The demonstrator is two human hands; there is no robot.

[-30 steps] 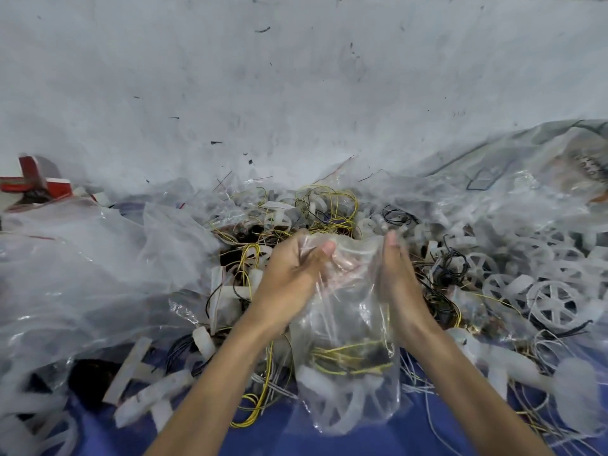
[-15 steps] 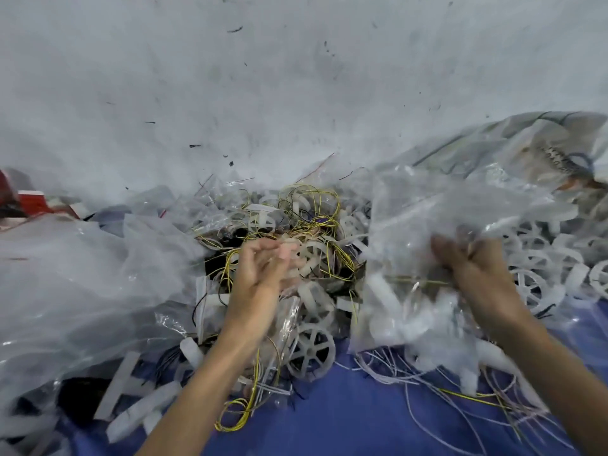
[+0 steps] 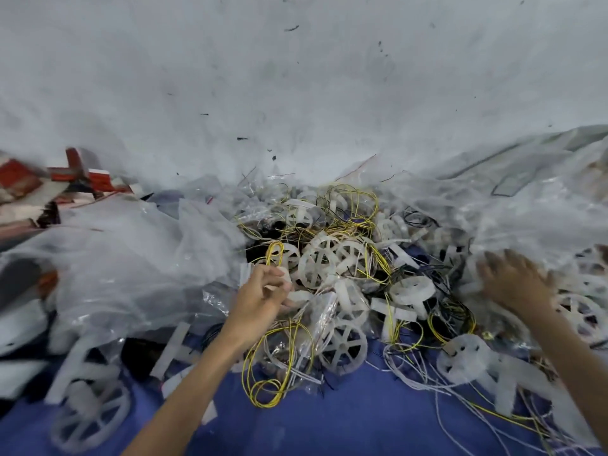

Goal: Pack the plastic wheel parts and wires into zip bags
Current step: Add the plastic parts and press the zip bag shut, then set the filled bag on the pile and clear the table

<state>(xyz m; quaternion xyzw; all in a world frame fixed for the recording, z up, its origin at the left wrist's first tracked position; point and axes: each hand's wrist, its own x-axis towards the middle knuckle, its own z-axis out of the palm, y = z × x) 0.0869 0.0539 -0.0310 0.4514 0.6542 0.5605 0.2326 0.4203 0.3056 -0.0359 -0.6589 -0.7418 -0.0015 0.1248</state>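
Wheel parts (image 3: 343,345), white, spoked, tangled w/ yellow wires (image 3: 268,394)

No readable text, label, brand or number anywhere in view. Red-and-white boxes (image 3: 75,174) at far left are too motion-blurred to make out any lettering. Clear bags and white plastic parts show no print that can be read.
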